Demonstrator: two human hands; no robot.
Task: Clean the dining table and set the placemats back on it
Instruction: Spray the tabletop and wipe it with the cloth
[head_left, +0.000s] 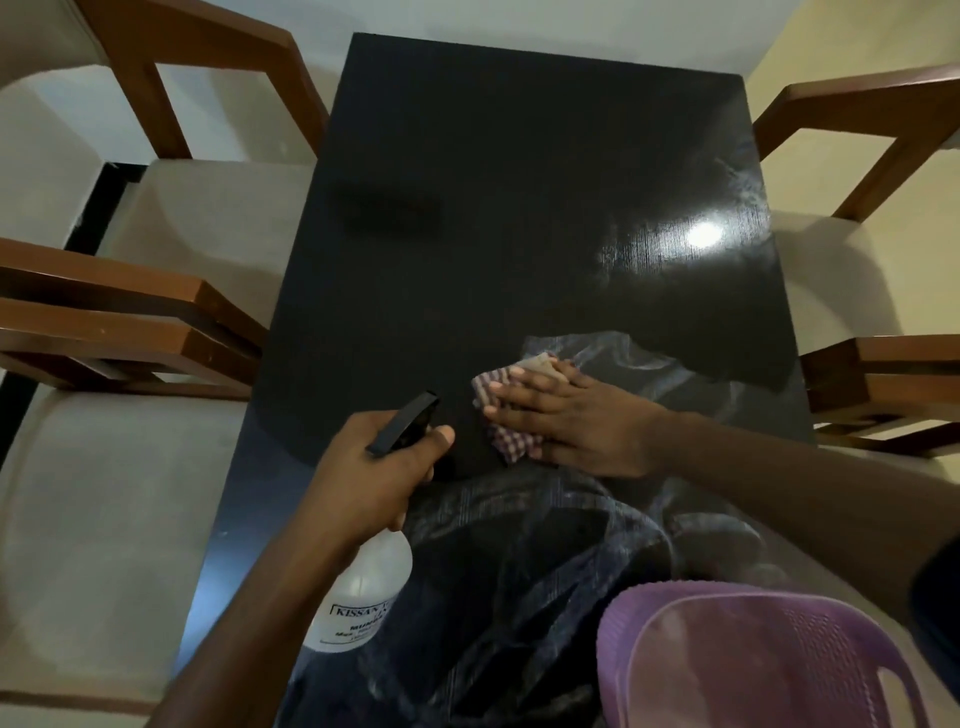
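Streaks may dry on the glossy black worktop (493, 182) if the right hand (566, 415), fingers flat on the checked cloth (511, 441), misses spray from the white plastic bottle (358, 592) that the left hand (374, 467) has its fingers clamped around.

The right hand (566, 415) covers most of the checked cloth (511, 441); the purple basket (753, 660) is cut off below.

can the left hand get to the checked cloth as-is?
Probably not: the left hand is closed around the spray bottle, and the right hand lies flat over the checked cloth, though nothing stands between them.
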